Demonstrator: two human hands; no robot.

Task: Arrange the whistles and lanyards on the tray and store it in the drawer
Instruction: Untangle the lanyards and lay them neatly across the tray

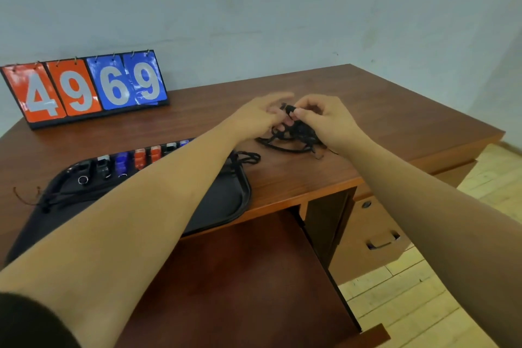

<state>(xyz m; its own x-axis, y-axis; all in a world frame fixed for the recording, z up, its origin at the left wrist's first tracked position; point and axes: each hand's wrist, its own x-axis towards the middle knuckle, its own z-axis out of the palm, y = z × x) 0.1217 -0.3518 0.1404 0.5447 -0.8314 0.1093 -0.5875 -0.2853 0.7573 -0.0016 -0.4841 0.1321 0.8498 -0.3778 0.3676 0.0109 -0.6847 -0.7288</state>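
Note:
A black tray (226,206) lies on the desk's left front, partly under my left forearm. Along its far side stands a row of whistles (139,157) in black, blue, orange and white. A black lanyard (56,200) lies on the tray's left part, and another black cord (247,157) trails over its right rim. To the right of the tray, a tangle of black lanyards (293,137) rests on the desk. My left hand (257,116) and my right hand (324,118) both pinch the top of that tangle and lift part of it slightly.
A flip scoreboard (84,87) showing 49 and 69 stands at the desk's back left. A thin brown cord (25,196) lies left of the tray. A wide drawer (240,277) is pulled out under the desk's front. A closed drawer with a handle (382,241) sits lower right.

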